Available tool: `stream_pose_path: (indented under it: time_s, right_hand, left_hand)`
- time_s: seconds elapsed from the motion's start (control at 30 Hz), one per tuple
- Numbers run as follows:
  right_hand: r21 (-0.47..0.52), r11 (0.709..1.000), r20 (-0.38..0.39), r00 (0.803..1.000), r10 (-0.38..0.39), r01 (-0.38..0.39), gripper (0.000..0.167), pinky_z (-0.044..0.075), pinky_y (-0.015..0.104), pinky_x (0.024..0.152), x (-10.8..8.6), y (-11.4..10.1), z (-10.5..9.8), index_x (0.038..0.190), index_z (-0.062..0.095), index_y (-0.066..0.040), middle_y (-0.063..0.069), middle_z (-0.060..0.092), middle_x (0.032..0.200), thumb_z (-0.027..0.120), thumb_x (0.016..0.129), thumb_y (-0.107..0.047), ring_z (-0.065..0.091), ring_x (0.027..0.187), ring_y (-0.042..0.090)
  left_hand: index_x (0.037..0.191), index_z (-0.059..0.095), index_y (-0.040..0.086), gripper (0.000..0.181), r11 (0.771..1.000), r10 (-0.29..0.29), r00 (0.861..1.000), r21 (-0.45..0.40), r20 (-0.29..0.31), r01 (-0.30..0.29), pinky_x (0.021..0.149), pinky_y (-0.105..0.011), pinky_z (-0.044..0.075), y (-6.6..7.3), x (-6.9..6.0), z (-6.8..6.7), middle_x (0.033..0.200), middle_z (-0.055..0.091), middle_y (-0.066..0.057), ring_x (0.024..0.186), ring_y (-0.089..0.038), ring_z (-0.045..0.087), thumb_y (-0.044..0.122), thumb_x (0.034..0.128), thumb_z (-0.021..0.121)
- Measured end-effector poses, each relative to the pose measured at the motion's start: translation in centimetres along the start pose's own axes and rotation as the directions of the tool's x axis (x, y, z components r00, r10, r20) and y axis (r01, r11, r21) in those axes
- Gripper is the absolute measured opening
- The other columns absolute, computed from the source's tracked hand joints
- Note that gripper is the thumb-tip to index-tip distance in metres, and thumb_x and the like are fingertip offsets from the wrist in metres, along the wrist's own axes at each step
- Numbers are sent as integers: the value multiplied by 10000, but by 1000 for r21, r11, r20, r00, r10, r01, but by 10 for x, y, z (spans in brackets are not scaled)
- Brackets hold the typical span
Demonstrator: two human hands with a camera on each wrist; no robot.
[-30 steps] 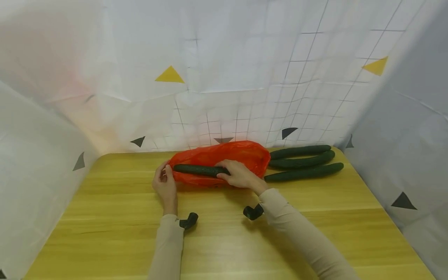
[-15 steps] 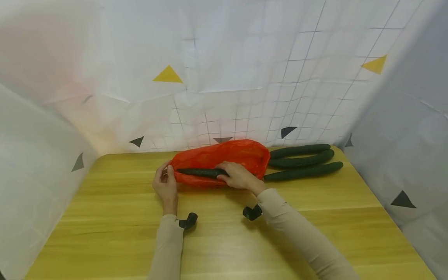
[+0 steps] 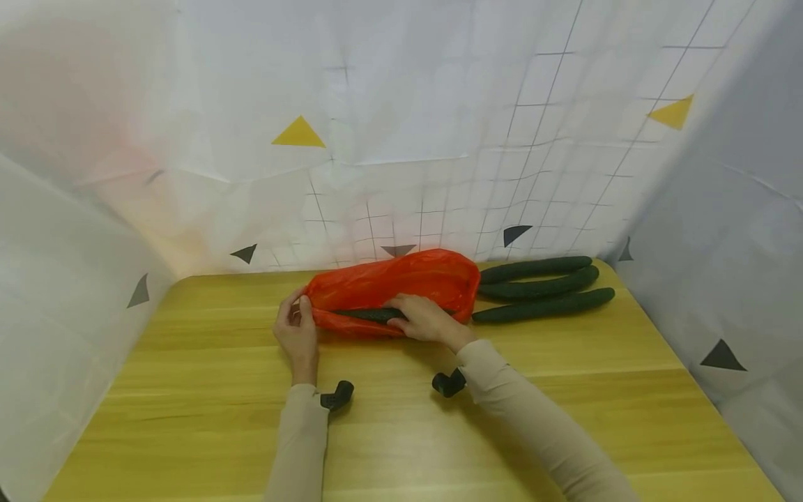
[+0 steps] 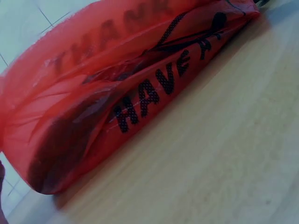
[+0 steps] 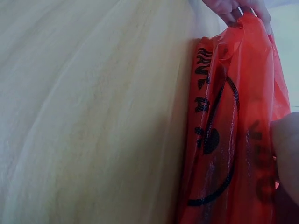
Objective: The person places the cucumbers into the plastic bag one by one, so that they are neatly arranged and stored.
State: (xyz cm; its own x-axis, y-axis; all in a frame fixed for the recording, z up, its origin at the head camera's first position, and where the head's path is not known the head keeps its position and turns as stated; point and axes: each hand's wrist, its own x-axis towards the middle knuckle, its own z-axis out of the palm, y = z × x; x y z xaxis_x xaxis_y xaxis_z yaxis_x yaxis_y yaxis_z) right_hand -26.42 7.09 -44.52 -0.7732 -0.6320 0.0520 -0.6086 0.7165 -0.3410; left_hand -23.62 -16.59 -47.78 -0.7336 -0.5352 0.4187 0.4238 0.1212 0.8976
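A red plastic bag (image 3: 401, 275) with black printed letters lies lengthwise near the back of the table, its mouth facing up. My left hand (image 3: 297, 337) pinches the bag's left end between thumb and fingers. Inside the opening, my right hand (image 3: 425, 318) grips a dark green cucumber (image 3: 370, 315), whose left part shows above the bag's front edge. In the left wrist view, a dark long shape shows through the bag (image 4: 117, 93). The right wrist view shows the left hand (image 5: 240, 8) on the bag's far end, and part of the right hand (image 5: 287, 154) at its edge.
Three more cucumbers, a back one (image 3: 536, 268), a middle one (image 3: 539, 285) and a front one (image 3: 544, 307), lie side by side right of the bag. White sheeting (image 3: 401, 139) stands behind the wooden table (image 3: 389, 446) and at both sides.
The right hand has lowered the cucumber deeper into the bag, so less of it shows above the front edge. The left hand keeps its pinch on the bag's end.
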Motion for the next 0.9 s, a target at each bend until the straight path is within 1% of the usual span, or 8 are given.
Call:
stream_pose_path:
  time_s: [0.17,0.27,0.37,0.5,0.6,0.73,0.8,0.9]
  right_hand:
    - [11,1000,12,1000,23,-23,363,476,408,934,-1,3,1,1264,580,-134,39,611,1177,584,934,-287,587,1081,219]
    - [23,999,8,1000,25,-25,375,470,412,945,-2,3,1,1264,582,-129,41,611,1185,593,929,-297,585,1090,221]
    - [30,999,0,1000,21,-21,390,457,406,970,-4,5,1,1270,580,-122,40,607,1207,596,927,-306,575,1117,217]
    - [88,996,-51,999,10,-5,384,437,404,1002,-11,8,-2,1260,583,-94,48,611,1228,604,924,-279,563,1149,216]
    - [161,987,-110,994,5,13,347,441,409,998,-20,13,-5,1238,591,-98,55,618,1213,610,923,-243,563,1142,224]
    - [230,972,-230,973,5,49,296,454,407,974,-39,20,-16,1214,604,-145,14,613,1186,600,929,-229,558,1127,222]
    - [254,965,-312,950,14,69,280,457,410,962,-51,25,-25,1203,606,-163,-6,607,1179,604,927,-210,556,1121,210]
    - [294,952,-421,906,47,87,279,460,427,940,-73,36,-40,1199,604,-161,9,603,1189,611,920,-165,553,1102,199]
  left_hand:
    - [1132,654,-26,255,999,-50,998,-8,38,51,673,-117,471,-1,0,0,1116,644,-218,794,-118,572,83,905,613]
    - [1159,639,-26,281,996,-85,994,-14,70,87,656,-117,461,-2,0,1,1137,627,-231,776,-89,551,87,903,618]
    - [1179,625,-25,303,995,-100,990,-2,101,101,646,-114,455,-2,1,1,1145,618,-228,761,-61,539,107,907,618]
    - [1187,612,-36,317,996,-93,988,23,124,91,642,-111,448,-2,2,-1,1141,616,-226,737,-48,531,121,911,616]
    - [1189,605,-40,315,994,-106,986,29,130,103,643,-112,442,-3,2,-2,1138,613,-221,724,-45,524,113,914,609]
    - [1194,599,-22,289,988,-153,978,48,144,148,640,-121,425,-3,0,-4,1145,603,-178,724,-73,495,81,924,579]
    - [1190,598,-20,279,986,-163,975,57,149,156,640,-129,415,-2,0,-3,1149,596,-168,725,-96,480,66,927,568]
    - [1185,598,-23,275,987,-158,976,60,152,151,641,-132,409,-1,1,-2,1147,590,-161,725,-105,474,69,928,566]
